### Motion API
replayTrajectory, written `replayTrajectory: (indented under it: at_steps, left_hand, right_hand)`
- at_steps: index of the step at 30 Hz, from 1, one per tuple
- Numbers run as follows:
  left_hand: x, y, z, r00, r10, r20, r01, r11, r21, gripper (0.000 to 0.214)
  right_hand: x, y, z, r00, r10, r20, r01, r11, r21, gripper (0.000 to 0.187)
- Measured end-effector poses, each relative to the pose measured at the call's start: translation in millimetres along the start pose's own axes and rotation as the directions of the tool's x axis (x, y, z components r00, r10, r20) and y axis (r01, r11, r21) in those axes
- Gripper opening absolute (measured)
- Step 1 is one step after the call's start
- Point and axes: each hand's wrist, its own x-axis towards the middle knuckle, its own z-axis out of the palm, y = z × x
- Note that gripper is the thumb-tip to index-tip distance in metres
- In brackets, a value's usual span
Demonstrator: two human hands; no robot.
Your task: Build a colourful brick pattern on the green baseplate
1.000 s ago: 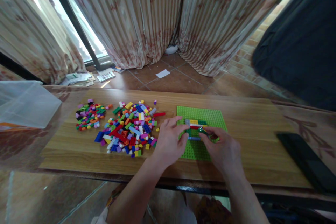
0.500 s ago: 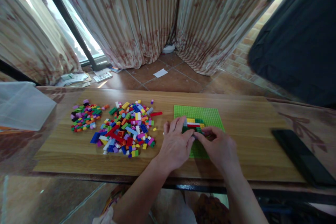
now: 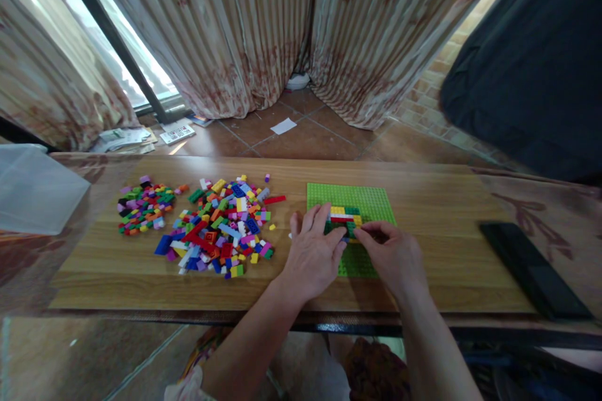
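Note:
A small structure of toy bricks (image 3: pixel 342 219), in yellow, green, white and red, stands on a light green studded baseplate (image 3: pixel 350 193). My left hand (image 3: pixel 310 254) holds its left and front sides, the fingers reaching along the left and the thumb at the front. At the right front corner, beside a yellow brick, the thumb and forefinger of my right hand (image 3: pixel 395 255) are pinched against the structure. My fingers hide part of the front, and I cannot make out whether a separate small brick is between the right fingertips.
Left of the baseplate lies a large heap of mixed bricks (image 3: pixel 230 232), with a smaller heap (image 3: pixel 145 207) beyond it. A translucent bin (image 3: pixel 37 188) stands at the far left. On the right is a black phone-like slab (image 3: pixel 531 269). All are around a wooden board (image 3: pixel 437 200).
My right fingertips have shifted slightly from the structure's front to its right front corner, uncovering more bricks. My left hand stays on the structure. The whole view has moved a little.

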Motion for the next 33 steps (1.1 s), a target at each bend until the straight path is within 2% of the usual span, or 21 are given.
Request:
replayTrajectory:
  at_steps: [8,14,21,28,33]
  left_hand:
    - [-1.6,-0.4,-1.6,1.000,0.006,0.007,-0.006,1.000,0.001,0.029]
    - [-2.4,2.5,-1.0,1.000,0.021,0.019,-0.022,1.000,0.019,0.029]
    - [-4.2,5.6,-1.4,0.999,0.031,0.032,-0.031,0.999,0.009,0.030]
    - [-5.0,5.9,0.7,0.999,0.040,0.022,-0.040,0.999,0.024,0.032]
    - [-5.1,5.1,3.2,0.999,0.040,0.011,-0.041,0.999,0.032,0.032]
  right_hand:
    - [-1.5,1.5,-2.3,0.999,-0.019,0.044,0.019,1.000,0.013,0.032]
    - [-6.7,-2.8,-2.7,0.998,-0.065,0.010,0.066,0.995,-0.074,0.032]
    - [-4.7,1.4,-0.7,1.000,-0.012,0.029,0.010,0.999,0.038,0.030]
    - [-4.7,2.3,0.5,1.000,-0.019,0.013,0.018,0.999,0.048,0.030]
    - [-5.8,0.6,1.2,0.999,-0.041,0.003,0.041,0.999,-0.013,0.028]
